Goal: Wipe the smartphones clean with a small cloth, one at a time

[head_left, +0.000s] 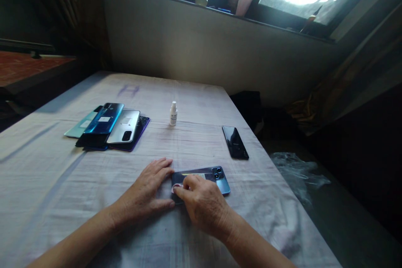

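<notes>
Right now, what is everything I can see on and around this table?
tablecloth: one, pale with faint stripes, covering the table
stack of phones: about five, teal, blue, silver, purple, overlapping at the left
dropper bottle: one, white, upright mid-table
black phone: one, lying alone at the right
grey-blue phone: one, back up, under the hands
small pink pad: one, pressed on that phone's left end
plastic sheet: one, clear, crumpled on the floor at the right
windowsill clutter: several, too dim to name
left hand: flat beside the phone's left end
right hand: fingertips on the pad
</notes>
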Available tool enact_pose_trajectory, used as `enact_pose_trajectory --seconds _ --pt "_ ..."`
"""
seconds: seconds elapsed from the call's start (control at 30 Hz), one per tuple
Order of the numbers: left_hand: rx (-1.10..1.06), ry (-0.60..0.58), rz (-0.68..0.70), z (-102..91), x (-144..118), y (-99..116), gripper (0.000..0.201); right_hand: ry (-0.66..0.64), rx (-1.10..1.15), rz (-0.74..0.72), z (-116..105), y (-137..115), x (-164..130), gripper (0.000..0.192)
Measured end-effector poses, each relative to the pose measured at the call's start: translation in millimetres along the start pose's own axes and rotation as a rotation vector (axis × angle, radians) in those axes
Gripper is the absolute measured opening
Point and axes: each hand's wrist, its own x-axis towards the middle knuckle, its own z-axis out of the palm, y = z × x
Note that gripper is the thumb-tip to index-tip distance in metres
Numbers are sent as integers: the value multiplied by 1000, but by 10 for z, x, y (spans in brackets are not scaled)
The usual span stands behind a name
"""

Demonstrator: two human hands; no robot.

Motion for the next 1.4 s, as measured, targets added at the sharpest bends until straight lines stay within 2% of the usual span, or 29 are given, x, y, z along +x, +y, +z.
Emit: enact_pose_trajectory --seconds 0.1,0.23,0.4,0.5,0.6,0.7,0.8,0.97,1.17,1.4 --pt "8 34 -5 24 -3 -11 69 14 -20 45 34 13 96 25" --pt "5 10 0 14 -9 -14 70 55 -50 88 97 -15 143 26" --pt "49 -27 16 -37 -6 38 89 143 19 81 47 -19 -38 26" --pt "86 -37 7 -19 -3 60 92 264 58 116 -63 213 -234 35" --pt "116 5 -1 53 -16 42 89 367 4 238 -155 615 -419 40" --pt "127 56 -1 133 -35 2 85 354 -49 338 -159 969 -535 39" --pt "133 70 3 163 -43 -23 81 310 -34 338 -91 1110 -573 38" --pt "152 68 6 143 -36 -27 79 321 -9 294 -20 1048 -590 37" --pt "170 83 28 138 -34 -45 80 318 -10 252 -52 948 -732 39" --pt "203 53 36 38 0 19 75 296 19 251 -90 845 -854 39"
